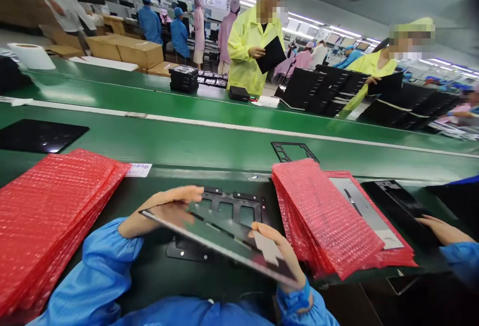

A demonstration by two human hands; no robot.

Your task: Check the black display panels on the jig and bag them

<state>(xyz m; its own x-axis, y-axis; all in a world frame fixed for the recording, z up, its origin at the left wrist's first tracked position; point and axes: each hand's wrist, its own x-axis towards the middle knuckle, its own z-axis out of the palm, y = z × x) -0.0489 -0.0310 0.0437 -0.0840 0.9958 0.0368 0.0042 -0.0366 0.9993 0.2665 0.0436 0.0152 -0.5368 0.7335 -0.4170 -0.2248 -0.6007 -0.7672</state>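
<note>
Both my hands hold a thin, flat, glossy display panel (220,239) by its opposite edges, tilted above the bench. My left hand (164,206) grips its far left edge, and my right hand (277,251) holds the near right corner, beside a white label (267,247). Under the panel lies a black slotted metal frame (232,206), partly hidden. Red bubble-wrap bags are stacked to my left (48,221) and right (325,216). On the right stack lies a silver panel (359,206). A co-worker's hand (445,230) rests on a black panel (400,206) at the right edge.
A green conveyor belt (224,139) runs across beyond the bench, carrying a black panel (37,135) and a black frame (294,151). Further off stand stacks of black trays (322,89), cardboard boxes (127,49), and co-workers in yellow gowns (254,42).
</note>
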